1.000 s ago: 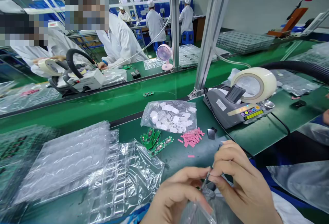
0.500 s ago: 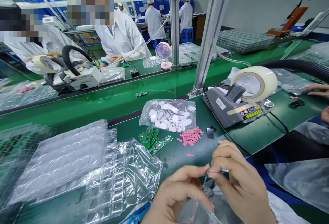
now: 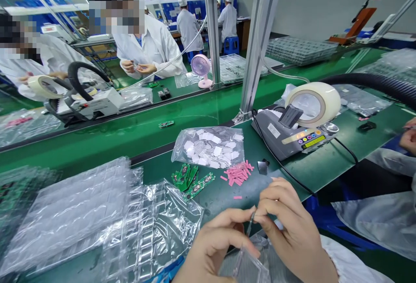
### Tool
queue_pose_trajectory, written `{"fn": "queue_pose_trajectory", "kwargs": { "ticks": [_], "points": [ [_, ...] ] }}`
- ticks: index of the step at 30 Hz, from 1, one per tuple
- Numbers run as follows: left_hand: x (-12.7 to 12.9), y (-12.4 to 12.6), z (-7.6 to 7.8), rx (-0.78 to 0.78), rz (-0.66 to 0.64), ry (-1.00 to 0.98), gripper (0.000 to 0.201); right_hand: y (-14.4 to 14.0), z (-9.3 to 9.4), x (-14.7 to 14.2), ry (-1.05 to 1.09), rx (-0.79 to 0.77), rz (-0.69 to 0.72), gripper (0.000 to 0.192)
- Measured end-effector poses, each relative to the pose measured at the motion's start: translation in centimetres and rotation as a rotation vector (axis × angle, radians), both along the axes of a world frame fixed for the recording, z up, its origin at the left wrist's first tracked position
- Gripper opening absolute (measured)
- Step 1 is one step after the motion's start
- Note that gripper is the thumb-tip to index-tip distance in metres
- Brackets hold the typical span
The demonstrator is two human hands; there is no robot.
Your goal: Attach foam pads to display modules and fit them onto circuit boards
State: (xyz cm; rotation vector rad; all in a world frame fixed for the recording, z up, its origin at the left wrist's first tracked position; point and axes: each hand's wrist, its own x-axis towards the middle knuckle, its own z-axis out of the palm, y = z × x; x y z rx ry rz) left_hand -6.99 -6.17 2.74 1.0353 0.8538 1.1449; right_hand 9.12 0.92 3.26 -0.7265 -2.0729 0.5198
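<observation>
Hands meet low at centre, above the near edge of the table (image 3: 325, 166). Compared with a second ago, the whole view has swung slightly right and down, so the fixed things sit further left in the picture, while the two hands have kept their mutual pose. Left hand (image 3: 216, 248) is curled, thumb and forefinger closed on a thin dark strip (image 3: 249, 227); right hand (image 3: 292, 231) is likewise closed, its fingertips pinching the top of the same strip. Beneath them a clear pouch (image 3: 248, 265) rests against the left palm. The grip appears unchanged, which suggests fine work on the strip is continuing rather than ending. Beyond the hands lie a pink strip pile (image 3: 239, 173), green boards (image 3: 191, 179), a bag of white pads (image 3: 209, 146) and a small grey piece (image 3: 262, 167). Clear blister trays (image 3: 97, 213) cover the left of the table. A tape dispenser (image 3: 292, 133) with its large roll (image 3: 312, 103) stands right, its black cable (image 3: 282, 166) running close past the right hand. A black hose (image 3: 373, 86) arches behind. A neighbour's hand (image 3: 408, 135) has shifted at the far right edge. Across the green belt (image 3: 130, 131), a co-worker (image 3: 146, 51) now holds both hands raised together; a pink fan (image 3: 200, 68) stands nearby. Nothing lies between the hands and the piles except the cable.
</observation>
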Motion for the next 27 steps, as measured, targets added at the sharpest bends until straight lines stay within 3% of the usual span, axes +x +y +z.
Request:
{"fn": "queue_pose_trajectory", "kwargs": {
  "ticks": [4,7,10,12,14,16,19,21,23,25,27],
  "points": [
    [0.0,0.1,-0.4,-0.046,0.016,-0.011,0.033,-0.2,-0.9,-0.6,-0.045,0.010,-0.026,0.014],
    [0.3,0.2,-0.7,-0.152,0.097,-0.109,0.037,-0.6,-1.0,-0.8,-0.051,0.000,-0.025,0.014],
    [0.6,0.4,-1.1,-0.284,0.198,-0.283,0.036,-0.8,-1.1,0.2,-0.063,-0.165,0.078,0.016],
    [0.6,0.7,-1.5,-0.327,0.238,-0.383,0.035,-0.5,-2.2,1.6,-0.097,-0.332,0.150,0.019],
    [0.4,1.0,-1.8,-0.344,0.259,-0.443,0.034,0.3,-4.4,3.2,-0.213,-0.392,0.080,0.021],
    [0.2,1.2,-2.0,-0.348,0.246,-0.462,0.034,1.3,-7.2,4.7,-0.396,-0.295,-0.135,0.021],
    [0.3,1.4,-1.9,-0.370,0.181,-0.428,0.035,2.2,-9.6,6.1,-0.476,-0.213,-0.289,0.017],
    [0.7,1.5,-1.6,-0.385,0.123,-0.380,0.036,2.2,-9.0,6.4,-0.450,-0.222,-0.252,0.002],
    [1.1,1.5,-1.3,-0.377,0.072,-0.329,0.037,1.8,-6.8,6.1,-0.384,-0.183,-0.146,0.023],
    [1.6,1.6,-1.0,-0.348,0.033,-0.276,0.037,1.3,-4.0,5.4,-0.323,-0.029,-0.024,0.041],
    [2.1,1.6,-0.8,-0.313,0.009,-0.229,0.039,0.8,-1.7,4.2,-0.315,0.161,0.037,0.037]
  ]
}}
